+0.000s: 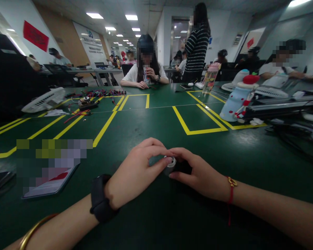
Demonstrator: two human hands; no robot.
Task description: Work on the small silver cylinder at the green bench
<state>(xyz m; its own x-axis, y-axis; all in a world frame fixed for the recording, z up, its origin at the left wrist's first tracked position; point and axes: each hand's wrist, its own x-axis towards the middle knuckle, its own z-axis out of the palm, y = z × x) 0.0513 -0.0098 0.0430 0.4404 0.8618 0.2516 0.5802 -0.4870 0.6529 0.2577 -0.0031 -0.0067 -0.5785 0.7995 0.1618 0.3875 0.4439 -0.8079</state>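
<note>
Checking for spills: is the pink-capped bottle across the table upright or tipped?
Upright: the bottle stands on the green table, pink cap on top.

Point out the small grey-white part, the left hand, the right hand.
small grey-white part [170, 163], head view, its white ringed top between the fingertips
left hand [135, 172], head view, back of the hand
right hand [198, 173], head view, back of the hand

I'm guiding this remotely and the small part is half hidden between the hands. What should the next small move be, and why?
Probably lift the left hand fingertips a little off the small grey-and-white part, while the right hand steadies it on the green table. Both hands pinch it from opposite sides, so most of it is covered and its state cannot be judged from here.
</note>
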